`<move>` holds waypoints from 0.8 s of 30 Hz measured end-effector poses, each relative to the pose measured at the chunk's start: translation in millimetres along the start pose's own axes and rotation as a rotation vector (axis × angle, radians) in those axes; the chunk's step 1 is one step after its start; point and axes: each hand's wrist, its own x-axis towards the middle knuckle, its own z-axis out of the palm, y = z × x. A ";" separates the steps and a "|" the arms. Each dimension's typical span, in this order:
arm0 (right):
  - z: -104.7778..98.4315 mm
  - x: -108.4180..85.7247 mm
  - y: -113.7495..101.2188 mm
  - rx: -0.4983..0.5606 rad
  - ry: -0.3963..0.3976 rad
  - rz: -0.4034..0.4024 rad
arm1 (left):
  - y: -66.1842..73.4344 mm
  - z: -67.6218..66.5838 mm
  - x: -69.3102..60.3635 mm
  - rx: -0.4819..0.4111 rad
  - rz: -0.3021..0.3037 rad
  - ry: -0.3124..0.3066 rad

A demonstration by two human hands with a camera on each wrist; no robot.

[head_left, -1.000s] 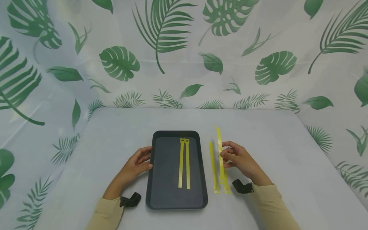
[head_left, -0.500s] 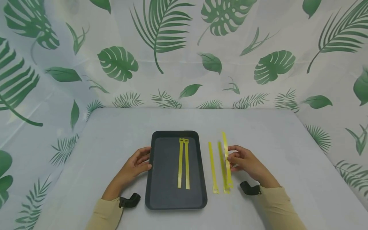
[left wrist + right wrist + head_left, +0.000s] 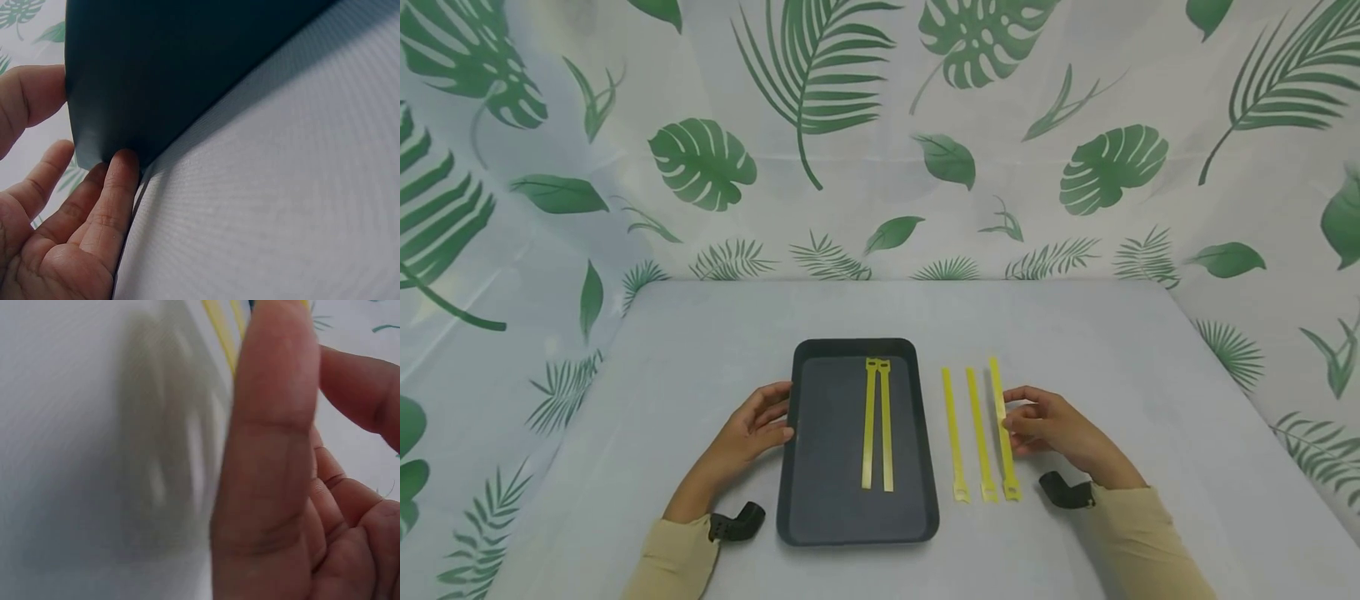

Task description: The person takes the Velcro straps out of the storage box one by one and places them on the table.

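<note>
Head view: we see the right hand (image 3: 1048, 427) pinching a long, thin yellow strap (image 3: 999, 404) with a slotted end, just right of two matching yellow straps (image 3: 951, 433) on the pale, flat table (image 3: 1075, 333). All three run nearly parallel; we cannot tell whether the pinched one lies fully down. Two more slotted yellow straps (image 3: 869, 425) lie side by side in a dark grey, rectangular, plastic-looking tray (image 3: 827, 517), and the left hand (image 3: 758, 425) rests loosely bent fingers on its left side. We judge the step to be positioning the outermost strap; the next move seems to call for either releasing it level or lifting it cleanly, and we cannot say which.

Left wrist view: we find relaxed, parted fingers touching the tray's outer wall.

Right wrist view: one large finger hides the pinch, with blurred yellow beyond.
</note>
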 end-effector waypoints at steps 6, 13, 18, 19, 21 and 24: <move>-1.2 2.1 3.7 -0.017 0.005 0.045 | 0.1 -0.4 1.2 -0.005 -0.026 0.009; 3.6 2.9 2.1 -0.112 0.069 0.067 | 1.9 0.4 0.1 -0.017 -0.019 0.000; 9.3 4.9 -1.4 -0.211 0.147 0.112 | -0.4 0.1 0.4 -0.012 -0.017 0.006; 10.0 5.2 -2.0 -0.229 0.160 0.121 | -0.8 -0.1 0.6 -0.014 -0.018 0.006; 10.7 4.9 -3.3 -0.265 0.181 0.134 | -1.6 -0.3 1.0 -0.017 -0.020 0.005; 10.0 3.2 -5.2 -0.316 0.192 0.130 | -2.4 -0.7 1.3 -0.023 -0.019 0.003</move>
